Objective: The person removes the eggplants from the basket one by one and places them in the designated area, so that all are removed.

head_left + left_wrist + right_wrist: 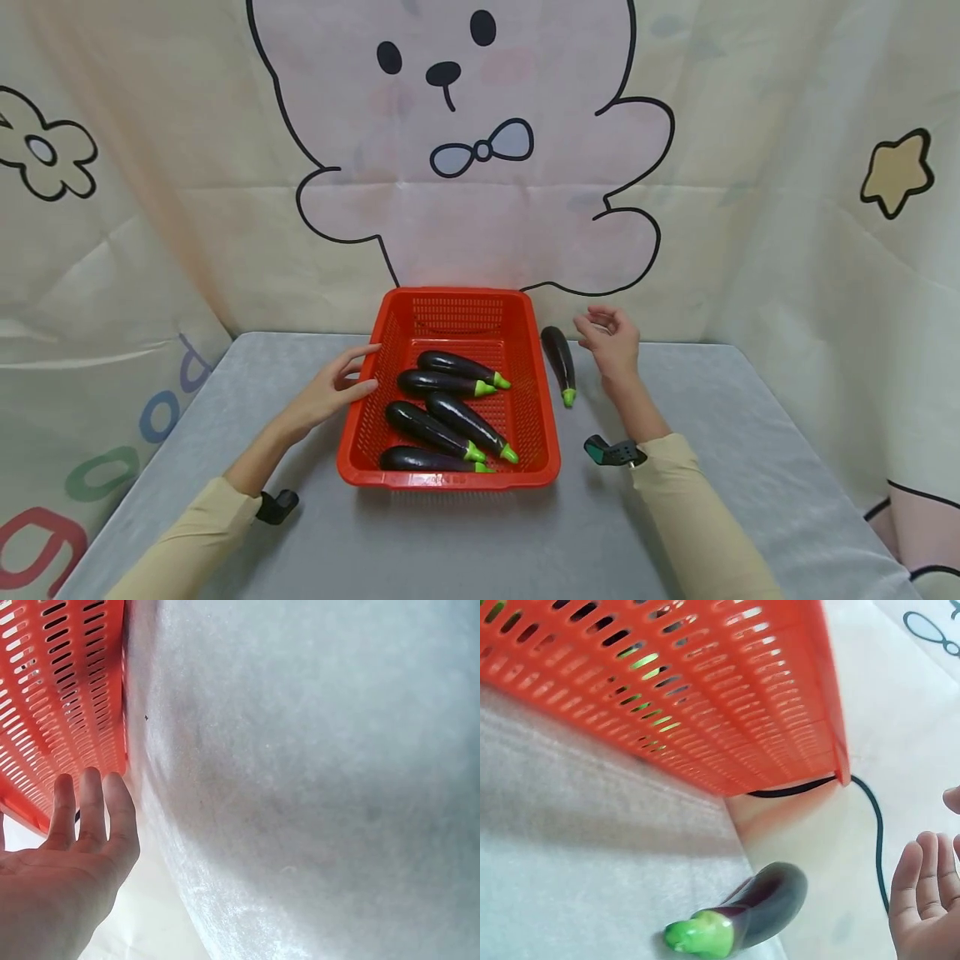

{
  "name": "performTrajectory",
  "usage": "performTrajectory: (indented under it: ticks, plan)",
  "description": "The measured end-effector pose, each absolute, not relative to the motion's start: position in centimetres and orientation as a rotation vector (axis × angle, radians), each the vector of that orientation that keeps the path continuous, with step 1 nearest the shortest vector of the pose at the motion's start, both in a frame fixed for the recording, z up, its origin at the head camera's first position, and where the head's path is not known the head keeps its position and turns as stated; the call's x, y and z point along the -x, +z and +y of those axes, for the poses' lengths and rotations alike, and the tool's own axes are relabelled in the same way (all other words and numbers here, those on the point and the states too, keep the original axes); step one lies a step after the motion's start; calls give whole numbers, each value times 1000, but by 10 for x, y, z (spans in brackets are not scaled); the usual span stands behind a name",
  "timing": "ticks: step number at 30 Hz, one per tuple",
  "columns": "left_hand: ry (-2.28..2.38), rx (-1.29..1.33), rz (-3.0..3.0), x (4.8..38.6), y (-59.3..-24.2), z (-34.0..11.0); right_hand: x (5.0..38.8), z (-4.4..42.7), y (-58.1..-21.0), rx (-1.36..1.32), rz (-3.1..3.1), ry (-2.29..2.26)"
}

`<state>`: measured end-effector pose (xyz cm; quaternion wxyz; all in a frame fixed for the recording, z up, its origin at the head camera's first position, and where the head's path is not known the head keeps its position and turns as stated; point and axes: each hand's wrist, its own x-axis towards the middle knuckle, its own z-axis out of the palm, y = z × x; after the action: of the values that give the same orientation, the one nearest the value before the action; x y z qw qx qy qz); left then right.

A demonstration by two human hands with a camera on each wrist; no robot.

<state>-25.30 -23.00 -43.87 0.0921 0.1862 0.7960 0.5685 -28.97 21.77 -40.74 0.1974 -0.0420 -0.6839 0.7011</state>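
Note:
A red plastic basket (450, 479) with slotted walls stands on the table, and several dark purple eggplants (423, 425) with green stem ends lie inside it. My left hand (330, 396) is at the basket's left side, its fingers fairly straight along the slotted wall (60, 697) in the left wrist view. One more eggplant (558, 362) lies outside, close to the basket's right wall, its green end towards me. Just right of that eggplant is my right hand (611, 342), raised with relaxed fingers and holding nothing. The right wrist view shows a gap between the hand (930, 900) and the eggplant (769, 907).
The table (480, 550) has a grey cloth cover. Behind it hangs a pale curtain (720, 250) with a cartoon bear, and more printed cloth hangs at both sides. Each wrist carries a small dark camera mount (615, 452).

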Motion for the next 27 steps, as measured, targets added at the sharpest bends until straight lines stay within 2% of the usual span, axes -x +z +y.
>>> performTrajectory:
  ticks: [10, 19, 27]
  plan:
    - [1669, -534, 2381, 252, -440, -230, 290, 210, -386, 10, -1969, 1999]
    - [1679, -543, 2373, 252, -439, -228, 292, 195, -366, -221, -2043, 2030]
    - [1681, -529, 2374, 253, -440, -229, 295, 177, -357, -321, -2125, 1984]
